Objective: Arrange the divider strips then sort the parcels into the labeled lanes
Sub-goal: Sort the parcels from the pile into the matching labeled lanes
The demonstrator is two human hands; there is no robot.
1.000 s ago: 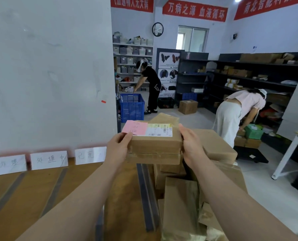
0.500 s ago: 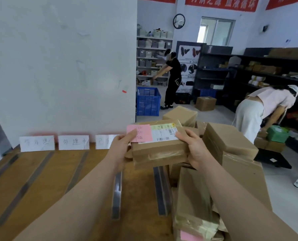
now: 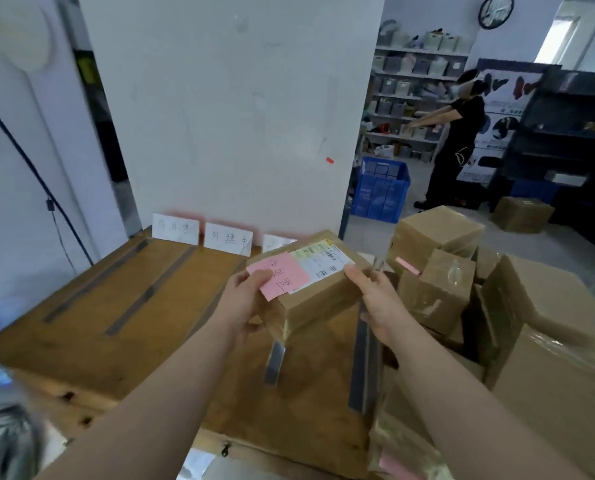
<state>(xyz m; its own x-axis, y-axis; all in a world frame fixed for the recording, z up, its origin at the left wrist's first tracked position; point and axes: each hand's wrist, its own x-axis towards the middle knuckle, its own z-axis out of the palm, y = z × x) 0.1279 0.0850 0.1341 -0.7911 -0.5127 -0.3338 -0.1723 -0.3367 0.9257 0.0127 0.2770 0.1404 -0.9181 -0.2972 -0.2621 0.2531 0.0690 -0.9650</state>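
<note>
I hold a brown cardboard parcel [image 3: 318, 299] above the wooden table [image 3: 123, 327], with a pink note and a white shipping label on its top. My left hand [image 3: 244, 299] grips its left end, thumb on the pink note. My right hand [image 3: 379, 303] grips its right end. Several grey divider strips lie on the table: two at the left [image 3: 95, 282] [image 3: 147, 292], one under the parcel [image 3: 274, 363], one at the right edge [image 3: 360, 362]. White lane labels [image 3: 228, 239] lean on the wall behind; the third is partly hidden by the parcel.
A heap of brown parcels [image 3: 441, 285] fills the space to the right of the table. A blue crate [image 3: 381, 194] stands on the floor behind. A person in black [image 3: 459, 140] stands by the shelves. A black cable runs down the left wall.
The parcel has moved left, away from the heap and over the table, still in both hands. My view has swung left and down, showing more of the table and lanes.
</note>
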